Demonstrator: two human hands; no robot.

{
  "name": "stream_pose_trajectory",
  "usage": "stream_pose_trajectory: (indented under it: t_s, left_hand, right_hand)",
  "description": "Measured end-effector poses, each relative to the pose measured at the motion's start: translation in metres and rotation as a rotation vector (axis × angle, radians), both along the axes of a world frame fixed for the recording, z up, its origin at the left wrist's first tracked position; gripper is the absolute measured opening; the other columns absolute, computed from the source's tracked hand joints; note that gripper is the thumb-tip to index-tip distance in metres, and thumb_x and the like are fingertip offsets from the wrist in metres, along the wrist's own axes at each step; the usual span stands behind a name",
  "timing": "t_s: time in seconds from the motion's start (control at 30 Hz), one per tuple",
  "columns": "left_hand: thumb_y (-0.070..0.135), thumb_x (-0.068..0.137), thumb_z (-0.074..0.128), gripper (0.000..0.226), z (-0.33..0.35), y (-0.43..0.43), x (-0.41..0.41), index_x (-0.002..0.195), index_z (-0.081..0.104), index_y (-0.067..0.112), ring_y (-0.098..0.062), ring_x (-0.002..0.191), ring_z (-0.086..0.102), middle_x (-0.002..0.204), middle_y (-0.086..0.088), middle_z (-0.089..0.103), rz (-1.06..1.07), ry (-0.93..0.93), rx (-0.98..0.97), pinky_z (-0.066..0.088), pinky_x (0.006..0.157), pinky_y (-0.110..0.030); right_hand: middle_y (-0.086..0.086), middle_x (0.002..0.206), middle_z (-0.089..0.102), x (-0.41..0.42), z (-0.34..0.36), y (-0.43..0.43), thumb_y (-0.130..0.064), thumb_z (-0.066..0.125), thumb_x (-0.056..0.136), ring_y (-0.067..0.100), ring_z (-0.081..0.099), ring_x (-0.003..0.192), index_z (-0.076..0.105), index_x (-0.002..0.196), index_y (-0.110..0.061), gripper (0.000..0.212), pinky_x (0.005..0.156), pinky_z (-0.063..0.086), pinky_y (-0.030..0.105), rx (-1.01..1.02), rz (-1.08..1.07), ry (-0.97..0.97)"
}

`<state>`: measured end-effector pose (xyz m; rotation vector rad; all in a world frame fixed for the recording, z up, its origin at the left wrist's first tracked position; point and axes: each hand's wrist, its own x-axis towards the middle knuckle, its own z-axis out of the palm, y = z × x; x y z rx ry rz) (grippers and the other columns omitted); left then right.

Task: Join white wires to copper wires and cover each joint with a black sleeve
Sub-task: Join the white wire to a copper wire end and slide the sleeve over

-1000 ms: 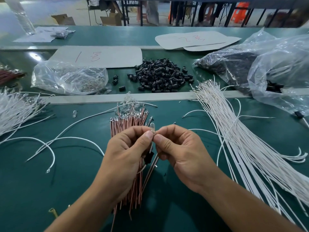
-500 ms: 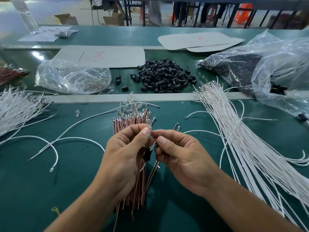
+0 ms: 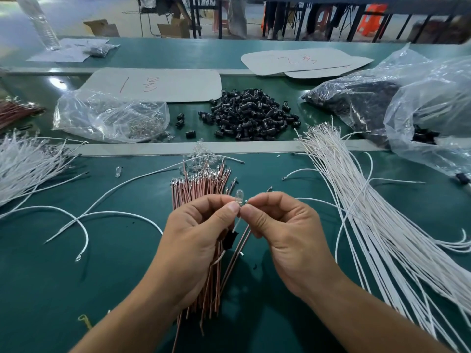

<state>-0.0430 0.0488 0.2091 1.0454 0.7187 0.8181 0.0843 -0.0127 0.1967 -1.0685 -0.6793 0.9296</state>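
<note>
My left hand [image 3: 198,233] pinches a small clear bulb [image 3: 239,195] by its base, above a bundle of copper wires [image 3: 201,189] lying on the green table. A black sleeve [image 3: 230,239] sits on the thin wires hanging below my left thumb. My right hand [image 3: 283,225] pinches a wire end right beside the bulb; a copper wire [image 3: 238,250] runs down from its fingers. A fan of white wires [image 3: 369,212] lies to the right. The joint itself is hidden between my fingertips.
A pile of black sleeves [image 3: 252,115] lies beyond the grey strip. A clear bag of small parts [image 3: 112,115] sits at the left, big plastic bags [image 3: 420,103] at the right. More white wires [image 3: 23,164] and loose white wires [image 3: 84,225] lie left.
Both hands have stayed together over the copper bundle; the clear bulb now stands higher above my left fingertips and the black sleeve shows below my thumb.
</note>
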Motion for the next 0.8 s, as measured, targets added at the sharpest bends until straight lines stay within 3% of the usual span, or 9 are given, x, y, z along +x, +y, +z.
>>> stream_pose_trajectory:
  t_s: [0.37, 0.6, 0.7, 0.8]
  left_hand:
    - [0.032, 0.064, 0.079, 0.024, 0.002, 0.002, -0.002, 0.083, 0.078, 0.016, -0.014, 0.070, 0.058, 0.080, -0.011, 0.067, -0.025, -0.011, -0.042, 0.052, 0.064, -0.021]
    - [0.027, 0.065, 0.079, 0.022, 0.003, 0.003, -0.003, 0.081, 0.078, 0.013, -0.013, 0.067, 0.060, 0.078, -0.012, 0.069, -0.062, -0.005, -0.061, 0.053, 0.064, -0.019]
    - [0.021, 0.068, 0.077, 0.017, 0.005, 0.003, -0.004, 0.081, 0.078, 0.010, -0.010, 0.058, 0.059, 0.071, -0.010, 0.068, -0.112, 0.004, -0.088, 0.050, 0.054, -0.016]
    - [0.019, 0.070, 0.075, 0.013, 0.004, 0.002, -0.005, 0.080, 0.078, 0.010, -0.008, 0.059, 0.060, 0.070, -0.008, 0.068, -0.119, 0.032, -0.059, 0.051, 0.056, -0.015]
  right_hand:
    - [0.002, 0.067, 0.071, 0.002, 0.002, 0.002, -0.005, 0.079, 0.067, 0.004, 0.064, 0.058, 0.071, 0.079, -0.003, 0.015, 0.060, 0.051, 0.013, 0.002, 0.070, 0.084]
    - [-0.002, 0.063, 0.069, 0.006, 0.003, 0.002, -0.021, 0.085, 0.058, 0.004, 0.058, 0.056, 0.075, 0.065, -0.020, 0.012, 0.055, 0.045, 0.015, -0.083, 0.113, 0.019]
    - [-0.001, 0.064, 0.068, 0.011, 0.006, 0.002, -0.026, 0.086, 0.050, 0.005, 0.055, 0.056, 0.074, 0.062, -0.021, 0.019, 0.054, 0.043, 0.017, -0.147, 0.170, 0.037]
    - [-0.001, 0.064, 0.068, 0.016, 0.008, 0.001, -0.023, 0.086, 0.049, 0.005, 0.055, 0.055, 0.073, 0.060, -0.020, 0.017, 0.054, 0.042, 0.016, -0.187, 0.224, 0.054]
